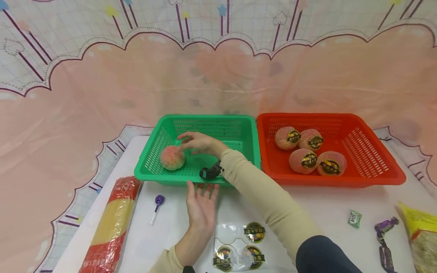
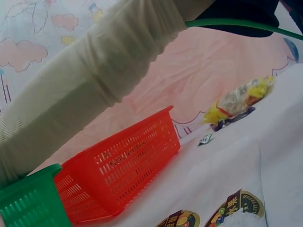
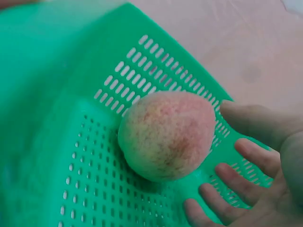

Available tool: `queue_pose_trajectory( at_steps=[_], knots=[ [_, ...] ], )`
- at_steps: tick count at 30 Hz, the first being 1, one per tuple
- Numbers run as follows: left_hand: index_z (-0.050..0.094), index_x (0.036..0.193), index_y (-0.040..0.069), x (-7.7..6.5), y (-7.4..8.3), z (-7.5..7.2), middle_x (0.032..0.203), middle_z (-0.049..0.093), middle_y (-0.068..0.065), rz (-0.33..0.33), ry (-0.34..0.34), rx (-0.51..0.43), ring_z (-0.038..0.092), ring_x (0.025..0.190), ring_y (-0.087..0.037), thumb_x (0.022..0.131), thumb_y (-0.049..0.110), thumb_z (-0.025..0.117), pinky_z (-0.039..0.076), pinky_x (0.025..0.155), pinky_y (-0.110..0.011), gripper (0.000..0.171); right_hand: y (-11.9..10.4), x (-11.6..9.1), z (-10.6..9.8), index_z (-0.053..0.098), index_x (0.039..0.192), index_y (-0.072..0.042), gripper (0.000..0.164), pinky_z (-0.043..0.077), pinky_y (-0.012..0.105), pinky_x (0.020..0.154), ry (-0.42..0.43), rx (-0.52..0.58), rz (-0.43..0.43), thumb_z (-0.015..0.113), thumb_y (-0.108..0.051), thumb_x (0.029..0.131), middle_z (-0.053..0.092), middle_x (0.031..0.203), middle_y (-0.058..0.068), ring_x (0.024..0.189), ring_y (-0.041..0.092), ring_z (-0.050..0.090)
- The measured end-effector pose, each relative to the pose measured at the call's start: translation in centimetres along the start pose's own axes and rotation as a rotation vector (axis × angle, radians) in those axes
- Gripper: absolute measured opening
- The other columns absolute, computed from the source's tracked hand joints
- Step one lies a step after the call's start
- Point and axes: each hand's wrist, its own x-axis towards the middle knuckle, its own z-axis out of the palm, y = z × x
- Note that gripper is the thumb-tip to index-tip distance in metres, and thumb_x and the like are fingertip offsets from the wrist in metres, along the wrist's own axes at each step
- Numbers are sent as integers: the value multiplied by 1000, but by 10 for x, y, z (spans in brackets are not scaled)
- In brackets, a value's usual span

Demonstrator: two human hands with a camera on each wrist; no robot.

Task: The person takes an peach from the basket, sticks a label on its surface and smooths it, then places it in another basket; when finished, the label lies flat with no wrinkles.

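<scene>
One peach point(image 1: 172, 158) lies in the left part of the green basket point(image 1: 252, 151). My right hand point(image 1: 201, 144) reaches into that basket beside the peach, fingers spread. In the right wrist view the hand point(image 3: 255, 175) is close to the peach point(image 3: 168, 135), with nothing in its grasp. My left hand point(image 1: 201, 208) is palm up at the basket's front rim, its fingers extended and holding nothing. Below the basket lies a sheet of round black-and-gold fruit stickers point(image 1: 254, 232). The red basket point(image 1: 375, 159) holds several peaches point(image 1: 302, 160) with such stickers on them.
A red-and-yellow packet point(image 1: 112, 223) and a purple lollipop point(image 1: 157, 204) lie to the left. On the right are a green-wrapped candy point(image 1: 354, 219), purple-wrapped candies point(image 1: 385, 254) and a yellow bag point(image 1: 423, 235). A patterned cloth point(image 1: 205, 76) hangs behind the baskets.
</scene>
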Motion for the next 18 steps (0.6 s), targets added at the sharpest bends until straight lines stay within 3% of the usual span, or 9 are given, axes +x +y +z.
queue_pose_trajectory(
  at_steps=[8, 13, 18],
  knots=[
    [30, 125, 18, -3, 2, -2, 110, 43, 0, 3, 3, -8, 46, 99, -14, 92, 51, 26, 41, 95, -32, 46, 8, 19, 10, 36, 134, -20, 61, 35, 51, 97, -66, -20, 70, 65, -19, 80, 31, 141, 6, 128, 26, 33],
    [29, 126, 18, -3, 0, -3, 111, 41, 0, 1, -6, 3, 46, 100, -15, 92, 50, 27, 41, 96, -32, 47, 12, 23, 11, 38, 132, -22, 60, 41, 46, 94, -91, -10, 109, 66, -20, 79, 36, 138, 5, 127, 25, 35],
    [30, 125, 18, 0, -1, -4, 112, 40, -2, 8, -7, 1, 45, 101, -15, 92, 50, 28, 41, 96, -32, 46, 14, 26, 10, 41, 129, -21, 56, 46, 41, 88, -90, -28, 100, 66, -22, 79, 45, 128, 7, 117, 24, 46]
  ],
)
